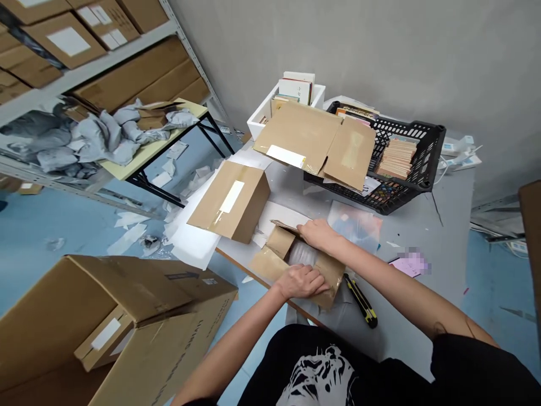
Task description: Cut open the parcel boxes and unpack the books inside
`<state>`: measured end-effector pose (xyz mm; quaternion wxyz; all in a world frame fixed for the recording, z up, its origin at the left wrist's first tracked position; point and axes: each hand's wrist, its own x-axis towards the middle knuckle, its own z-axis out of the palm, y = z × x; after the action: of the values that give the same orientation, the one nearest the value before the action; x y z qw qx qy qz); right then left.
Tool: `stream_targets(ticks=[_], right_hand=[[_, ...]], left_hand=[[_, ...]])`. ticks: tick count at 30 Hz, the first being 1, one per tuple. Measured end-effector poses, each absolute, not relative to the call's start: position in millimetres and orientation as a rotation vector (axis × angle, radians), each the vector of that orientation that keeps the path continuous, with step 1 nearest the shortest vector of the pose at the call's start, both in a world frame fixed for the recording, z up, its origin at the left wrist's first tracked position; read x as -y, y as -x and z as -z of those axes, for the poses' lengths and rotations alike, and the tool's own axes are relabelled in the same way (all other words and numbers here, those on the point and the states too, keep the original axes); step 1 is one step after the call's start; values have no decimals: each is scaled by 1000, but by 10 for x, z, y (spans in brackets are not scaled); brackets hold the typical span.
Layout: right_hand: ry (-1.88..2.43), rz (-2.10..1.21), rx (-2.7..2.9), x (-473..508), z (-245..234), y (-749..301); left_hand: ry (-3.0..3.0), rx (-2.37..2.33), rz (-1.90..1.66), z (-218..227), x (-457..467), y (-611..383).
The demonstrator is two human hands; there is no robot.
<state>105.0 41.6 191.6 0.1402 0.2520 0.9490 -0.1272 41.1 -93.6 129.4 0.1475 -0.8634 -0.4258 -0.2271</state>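
Left hand (301,282) lies on the near flap of a cardboard book mailer (270,265), fingers close together and pressing down, lower centre of frame, at the edge of a grey table (422,299). Mailer's long axis runs roughly left to right, plastic-wrapped item (302,252) showing inside. Right hand (319,235) is on the far edge, fingers together, forearm angled in from lower right; yellow-and-black utility knife (361,300) lies just right.
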Motion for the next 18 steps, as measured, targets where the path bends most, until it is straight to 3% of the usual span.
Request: stream_targets(ticks=[3, 6, 11, 15, 18], right_hand=[[-862, 613, -2759, -518, -1940, -1242], [-1133, 1140, -2699, -532, -1939, -1589], [-1561, 1922, -2348, -96, -1639, -1935], [-1852, 2176, -2142, 327, -1390, -1908], [-1932, 2249, -2041, 495, -1312, -1924]], left_hand=[[2593, 1039, 639, -1460, 1037, -194], [2676, 1012, 674, -1578, 1166, 103], [2746, 1434, 457, -1543, 1303, 410], [2614, 1980, -18, -1432, 1120, 224], [2255, 2320, -164, -1427, 848, 55]])
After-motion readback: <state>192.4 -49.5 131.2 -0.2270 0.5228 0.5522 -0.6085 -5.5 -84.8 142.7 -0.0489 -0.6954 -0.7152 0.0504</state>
